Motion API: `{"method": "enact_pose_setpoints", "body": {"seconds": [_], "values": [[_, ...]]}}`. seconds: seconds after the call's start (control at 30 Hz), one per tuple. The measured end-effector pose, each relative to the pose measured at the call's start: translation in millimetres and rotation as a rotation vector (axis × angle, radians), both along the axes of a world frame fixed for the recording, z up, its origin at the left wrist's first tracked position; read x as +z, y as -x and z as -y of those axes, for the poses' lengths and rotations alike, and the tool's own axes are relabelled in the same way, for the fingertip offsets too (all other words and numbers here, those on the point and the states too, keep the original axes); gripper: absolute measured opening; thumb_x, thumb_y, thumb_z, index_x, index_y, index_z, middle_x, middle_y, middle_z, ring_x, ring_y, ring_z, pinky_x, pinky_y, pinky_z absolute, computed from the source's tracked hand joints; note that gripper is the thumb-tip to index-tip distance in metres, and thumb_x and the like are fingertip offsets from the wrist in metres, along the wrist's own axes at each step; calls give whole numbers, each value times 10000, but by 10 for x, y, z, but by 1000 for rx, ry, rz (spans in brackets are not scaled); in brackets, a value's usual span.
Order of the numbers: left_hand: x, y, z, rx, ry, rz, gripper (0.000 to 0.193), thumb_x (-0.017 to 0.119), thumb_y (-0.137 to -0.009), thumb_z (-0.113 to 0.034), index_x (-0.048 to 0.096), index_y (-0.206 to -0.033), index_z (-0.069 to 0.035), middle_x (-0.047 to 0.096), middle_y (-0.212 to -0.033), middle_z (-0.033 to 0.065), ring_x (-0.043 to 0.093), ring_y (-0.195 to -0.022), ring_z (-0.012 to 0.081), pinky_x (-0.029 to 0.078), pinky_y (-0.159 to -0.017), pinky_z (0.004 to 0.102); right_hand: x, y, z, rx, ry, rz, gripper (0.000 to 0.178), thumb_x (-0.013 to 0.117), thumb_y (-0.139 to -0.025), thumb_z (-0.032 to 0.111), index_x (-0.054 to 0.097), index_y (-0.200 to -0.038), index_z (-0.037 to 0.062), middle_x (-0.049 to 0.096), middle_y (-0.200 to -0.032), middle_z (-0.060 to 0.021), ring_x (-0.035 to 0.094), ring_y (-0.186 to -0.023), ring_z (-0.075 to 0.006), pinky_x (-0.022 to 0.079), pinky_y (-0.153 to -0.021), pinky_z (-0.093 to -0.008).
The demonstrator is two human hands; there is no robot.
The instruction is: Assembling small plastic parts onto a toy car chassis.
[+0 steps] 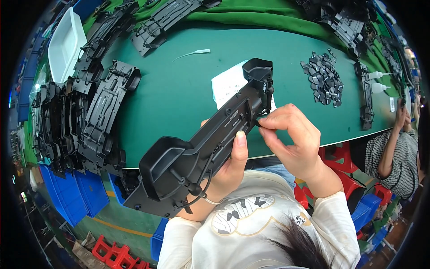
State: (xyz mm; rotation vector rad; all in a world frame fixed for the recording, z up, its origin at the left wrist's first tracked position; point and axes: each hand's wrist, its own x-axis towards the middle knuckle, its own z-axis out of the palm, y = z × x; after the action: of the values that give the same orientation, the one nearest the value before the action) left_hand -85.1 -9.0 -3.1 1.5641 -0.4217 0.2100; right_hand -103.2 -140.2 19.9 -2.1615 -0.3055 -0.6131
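A long black plastic housing (215, 127) with a raised cup-like bracket at each end and a cable along one side is held tilted above the table. My left hand (229, 172) grips it from below, thumb lying on its near edge and the other fingers mostly hidden behind it. My right hand (295, 139) has thumb and index finger pinched at the housing's right side, near the upper bracket. A small black piece shows at those fingertips, partly hidden, against the housing. Right of it, a heap of small black pieces (323, 78) lies on the green table (174, 98).
Similar black housings (109, 103) are piled at the left, beside a white tray (67, 45). Behind the held housing lies a paper sheet (229, 84); beyond it, a thin translucent nozzle (202, 51). Small white bottles (379, 87) and a person (392, 154) are at the right.
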Motion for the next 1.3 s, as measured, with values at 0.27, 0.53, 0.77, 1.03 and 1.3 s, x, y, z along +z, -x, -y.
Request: {"method": "enact_pose_setpoints", "body": {"seconds": [0.27, 0.53, 0.77, 1.03, 1.3], "values": [[18, 22, 7, 14, -17, -59, 183, 477, -767, -86, 492, -896, 42, 472, -804, 99, 480, -639, 138, 388, -537, 239, 7, -12, -5, -5, -2, -21, 218, 583, -548, -118, 507, -726, -17, 498, -643, -92, 504, -573, -210, 419, -502, -268], [58, -13, 58, -22, 82, -10, 184, 439, -793, -76, 498, -918, 45, 516, -798, 91, 501, -671, 132, 405, -575, 241, 43, -9, -3, -7, -31, -65, 210, 596, -562, -95, 512, -738, -17, 504, -655, -91, 505, -582, -203, 422, -501, -264], [62, -42, 13, -67, 67, 23, 197, 463, -773, -49, 455, -960, 14, 500, -906, 70, 483, -790, 125, 399, -708, 252, 111, 16, 73, -52, -91, -190, 130, 610, -619, -22, 522, -713, -3, 503, -650, -71, 488, -563, -157, 402, -475, -229], [-2, -17, 62, 9, 10, 36, 154, 485, -774, -80, 499, -892, 19, 499, -803, 100, 489, -674, 160, 398, -573, 255, 64, -11, 8, -97, 10, -164, 109, 592, -604, -22, 501, -650, 14, 479, -594, -45, 465, -497, -162, 361, -439, -251], [19, 11, 48, -58, -1, -12, 200, 479, -781, -91, 466, -934, 36, 445, -885, 120, 471, -735, 164, 389, -612, 256, 63, -27, -8, -142, 93, -174, 177, 587, -550, -17, 426, -573, 54, 423, -535, -17, 421, -456, -160, 321, -456, -268]]}}
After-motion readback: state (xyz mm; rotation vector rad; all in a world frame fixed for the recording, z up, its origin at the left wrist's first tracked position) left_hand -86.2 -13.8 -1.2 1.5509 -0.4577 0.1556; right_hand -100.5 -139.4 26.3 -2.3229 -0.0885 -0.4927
